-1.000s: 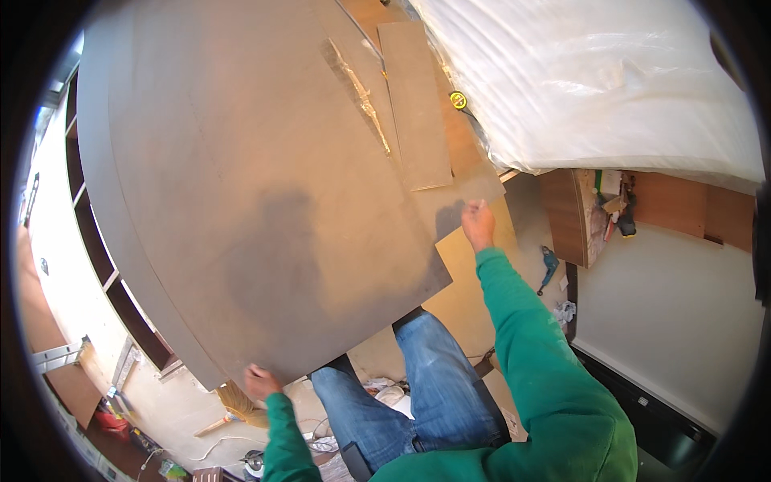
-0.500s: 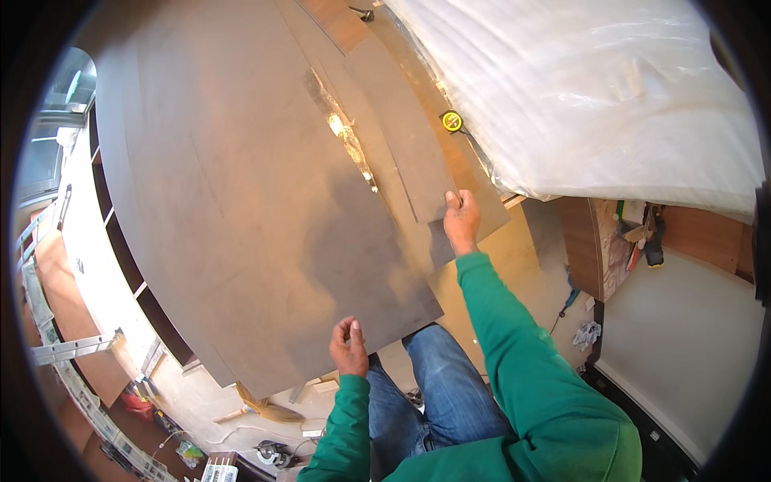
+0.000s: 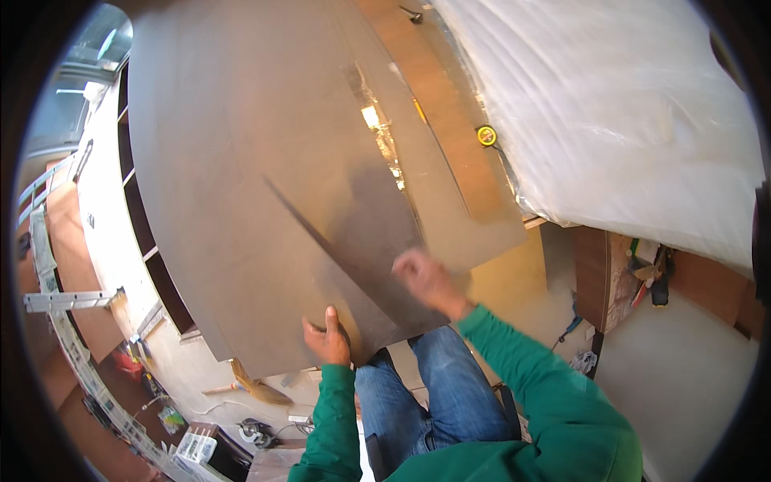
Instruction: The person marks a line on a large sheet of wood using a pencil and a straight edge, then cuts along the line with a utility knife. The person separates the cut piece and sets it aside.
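Observation:
My left hand (image 3: 328, 339) is at the near edge of the large grey sheet (image 3: 201, 201), thumb raised, fingers curled at a narrow grey piece (image 3: 357, 293). That piece lies diagonally over the sheet and shows mostly as a dark band; its tilt is unclear. My right hand (image 3: 426, 277) hovers to the right of it, smeared by motion, so its grip cannot be made out. Shiny torn tape (image 3: 376, 128) runs along the sheet. A brown board (image 3: 438, 96) borders it on the right, with a yellow tape measure (image 3: 486, 136) nearby.
A white plastic-wrapped bulk (image 3: 610, 96) fills the upper right. An aluminium ladder (image 3: 72, 300) stands at the left by a shelved carcass (image 3: 143, 225). A blue drill (image 3: 572, 325) lies on the floor at the right; a straw broom (image 3: 261, 387) lies below the sheet.
The narrow grey piece has moved leftward from beside the brown board to a diagonal across the sheet. My right hand has moved down and left. My left hand has come inward from the left.

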Demonstrator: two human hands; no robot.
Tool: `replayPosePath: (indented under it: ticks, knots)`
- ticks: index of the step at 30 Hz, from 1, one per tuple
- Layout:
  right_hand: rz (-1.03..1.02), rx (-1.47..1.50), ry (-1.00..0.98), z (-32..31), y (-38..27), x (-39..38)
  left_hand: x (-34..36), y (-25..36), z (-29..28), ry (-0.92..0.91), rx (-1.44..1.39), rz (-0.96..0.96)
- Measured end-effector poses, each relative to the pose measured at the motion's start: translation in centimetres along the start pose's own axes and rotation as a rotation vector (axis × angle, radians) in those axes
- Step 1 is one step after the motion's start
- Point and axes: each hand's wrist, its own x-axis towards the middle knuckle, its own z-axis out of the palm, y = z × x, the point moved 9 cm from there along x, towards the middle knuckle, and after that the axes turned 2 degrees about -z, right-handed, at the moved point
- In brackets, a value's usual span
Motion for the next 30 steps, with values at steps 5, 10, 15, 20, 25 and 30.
replayPosePath:
  ticks: [5,10,15,20,25,30]
  knots:
    - [-0.147,-0.554,0.294,-8.0,2.4,18.7,-3.6,-4.4,-7.0,0.173,0.036,-0.035]
    - [-0.118,-0.837,0.087,-5.0,4.2,30.3,-7.6,-6.9,-10.6,0.390,0.153,-0.086]
    - [-0.027,-0.994,0.228,-4.4,7.9,32.6,-10.1,-9.7,-11.2,0.434,0.300,-0.176]
    - [-0.119,-1.131,0.084,-3.3,10.1,32.7,-11.3,-9.0,-11.6,0.419,0.300,-0.275]
    - [-0.083,-1.185,0.052,-5.8,9.9,34.1,-11.4,-9.5,-9.7,0.402,0.226,-0.265]
    - [-0.052,-1.116,0.094,-7.2,11.8,33.6,-10.8,-10.4,-9.5,0.397,0.051,-0.269]
